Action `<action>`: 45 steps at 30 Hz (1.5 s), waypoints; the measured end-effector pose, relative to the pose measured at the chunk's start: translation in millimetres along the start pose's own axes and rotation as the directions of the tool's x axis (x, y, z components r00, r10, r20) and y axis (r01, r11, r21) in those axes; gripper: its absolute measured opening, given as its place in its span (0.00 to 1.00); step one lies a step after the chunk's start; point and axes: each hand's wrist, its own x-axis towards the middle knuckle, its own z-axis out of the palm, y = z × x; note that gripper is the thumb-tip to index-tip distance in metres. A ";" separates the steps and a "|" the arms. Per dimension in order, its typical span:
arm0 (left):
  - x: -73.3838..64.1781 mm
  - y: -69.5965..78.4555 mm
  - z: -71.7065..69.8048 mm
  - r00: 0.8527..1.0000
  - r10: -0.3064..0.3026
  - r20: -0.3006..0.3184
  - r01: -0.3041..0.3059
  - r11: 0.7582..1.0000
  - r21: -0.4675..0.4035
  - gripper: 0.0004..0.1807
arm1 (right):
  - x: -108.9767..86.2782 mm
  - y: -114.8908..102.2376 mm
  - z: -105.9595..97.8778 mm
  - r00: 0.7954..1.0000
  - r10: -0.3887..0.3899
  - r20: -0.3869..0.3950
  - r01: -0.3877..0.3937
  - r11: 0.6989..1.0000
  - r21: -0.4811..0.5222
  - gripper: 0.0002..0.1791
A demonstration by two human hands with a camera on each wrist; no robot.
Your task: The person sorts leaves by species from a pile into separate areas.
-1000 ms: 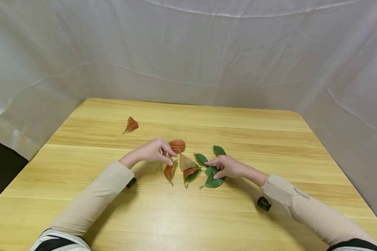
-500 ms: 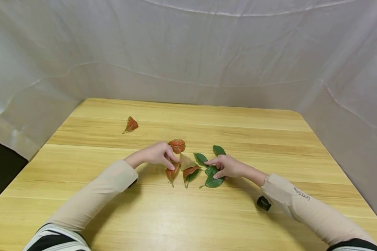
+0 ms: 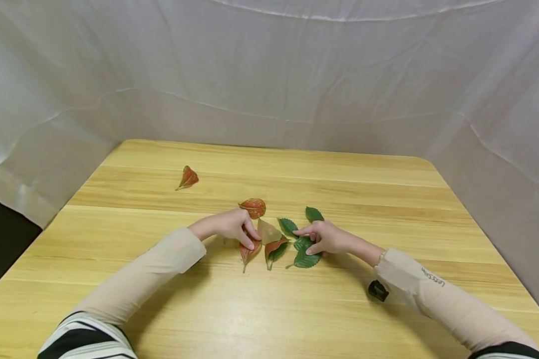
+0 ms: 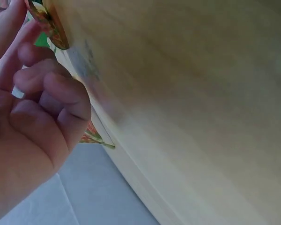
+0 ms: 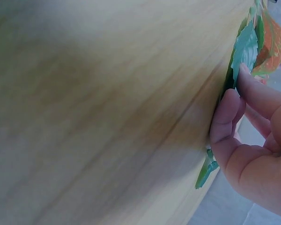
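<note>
A red leaf [image 3: 250, 254] left of the tan leaf [image 3: 268, 232] is pinched by the left hand [image 3: 233, 224]; to the tan leaf's right, the right hand [image 3: 329, 237], thumb and forefinger spread, touches green leaves [image 3: 306, 259].

Left forearm [image 3: 148, 274] and right forearm [image 3: 435, 291] both slant inward from the near side, hands close but not touching. Left hand [image 3: 234, 225] is doing a thumb-and-index pinch, other fingers curled in. Right hand [image 3: 327, 237] has its index pointing left, thumb sticking out on the near side.
</note>
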 end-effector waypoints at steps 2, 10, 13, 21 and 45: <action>-0.5 -0.6 -0.8 1.000 -0.012 0.017 0.012 1.000 -0.019 0.14 | -0.4 0.1 -0.3 1.000 0.002 0.000 -0.002 1.000 0.002 0.29; -1.8 -2.9 -2.2 0.997 -0.043 0.064 0.048 0.996 -0.078 0.16 | 0.9 0.8 0.2 1.000 0.007 0.001 -0.007 1.000 0.014 0.29; -1.8 -3.1 -2.2 0.995 -0.067 0.075 0.074 0.993 -0.088 0.17 | 0.3 -0.9 -0.5 1.000 0.020 0.004 -0.020 0.999 0.028 0.28; -0.9 0.8 -3.8 0.989 -0.104 0.105 0.113 0.990 -0.089 0.17 | 0.8 -3.9 -9.3 0.999 0.044 0.013 -0.045 0.995 0.092 0.22; -1.4 3.5 -5.4 0.975 -0.161 0.153 0.181 0.976 -0.125 0.17 | 33.9 -11.4 -13.4 0.988 0.046 -0.145 -0.042 0.999 0.029 0.20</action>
